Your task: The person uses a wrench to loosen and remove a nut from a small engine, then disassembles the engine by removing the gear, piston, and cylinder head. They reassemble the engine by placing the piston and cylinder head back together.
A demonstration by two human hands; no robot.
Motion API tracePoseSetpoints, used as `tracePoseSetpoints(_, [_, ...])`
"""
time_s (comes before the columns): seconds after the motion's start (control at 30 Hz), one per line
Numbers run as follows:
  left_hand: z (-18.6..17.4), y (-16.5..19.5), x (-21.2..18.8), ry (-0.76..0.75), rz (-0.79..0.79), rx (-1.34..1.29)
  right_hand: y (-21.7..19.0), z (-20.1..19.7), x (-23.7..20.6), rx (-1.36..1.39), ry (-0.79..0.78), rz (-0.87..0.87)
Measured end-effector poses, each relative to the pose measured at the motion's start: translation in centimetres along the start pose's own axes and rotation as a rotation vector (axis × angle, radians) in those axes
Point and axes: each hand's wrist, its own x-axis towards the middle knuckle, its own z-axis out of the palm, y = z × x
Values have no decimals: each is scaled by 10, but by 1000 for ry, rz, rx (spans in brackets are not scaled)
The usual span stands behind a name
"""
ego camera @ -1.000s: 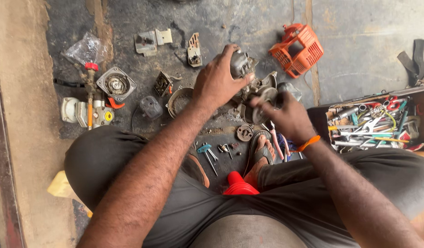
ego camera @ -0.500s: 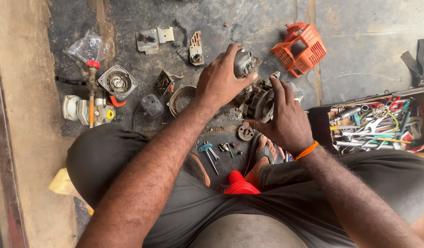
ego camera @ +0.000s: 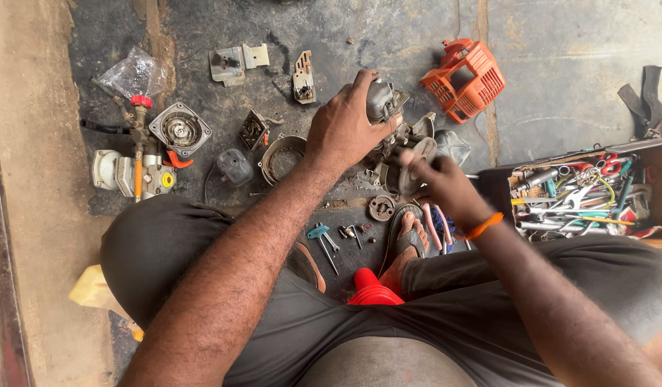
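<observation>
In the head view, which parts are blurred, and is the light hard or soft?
In the head view, the right hand is smeared by motion; the left hand on the grey engine part is sharp. Light is soft and even, with no glare.

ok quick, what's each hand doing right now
left hand: closed over the top of the small engine.
right hand: blurred at the engine's side; grip cannot be told.

1. Both forearms are bare to the elbow, with no sleeve in view.
2. The left hand (ego camera: 343, 132) wears no glove or ring that shows.
3. The right hand (ego camera: 443, 188) is blurred; an orange band (ego camera: 484, 226) circles its wrist.
4. Dark grey trousers (ego camera: 288, 315) cover both legs.
5. A dark open sandal (ego camera: 410, 240) is on the foot, toes showing.
</observation>
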Motion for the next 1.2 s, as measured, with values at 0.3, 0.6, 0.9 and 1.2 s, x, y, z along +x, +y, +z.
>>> tracePoseSetpoints(0.3, [-4,2,-3,-45,-90,-42,-3,-6,-12,-528,176,-277])
tracePoseSetpoints(0.6, [5,-2,-3,62,65,-25,0,-2,-18,-671,235,-433])
tracePoseSetpoints(0.9, [-3,-2,-3,45,-3,-47,-17,-4,-24,-706,217,-429])
tracePoseSetpoints(1.2, [-4,-4,-2,52,8,-31,-11,-4,-18,-685,200,-476])
